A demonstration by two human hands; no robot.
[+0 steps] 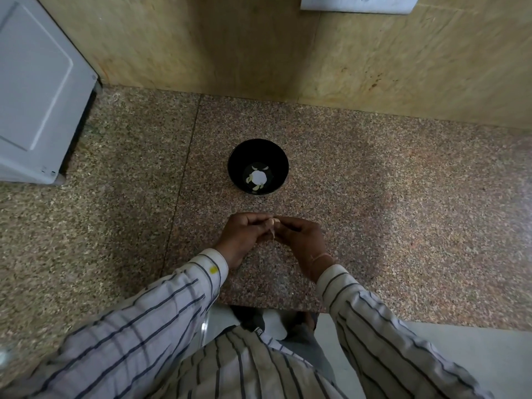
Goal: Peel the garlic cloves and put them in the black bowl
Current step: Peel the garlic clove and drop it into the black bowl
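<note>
Garlic clove [274, 222], pale and small, is pinched between the curled fingertips of the left hand [244, 237] and the right hand [302, 240], just above the speckled granite desk [374, 197]. A thin papery strip of skin [272, 233] is seen hanging from it toward the person; the clove's own long axis is too small to be told. Just beyond the hands, the round glossy black bowl [239, 159] is set upright, with several curved peeled cloves [254, 186] lying at its bottom.

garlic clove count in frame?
5: four garlic cloves in the black bowl around a glare patch; one clove pinched between the left hand and right hand. Glare may hide more.
</note>
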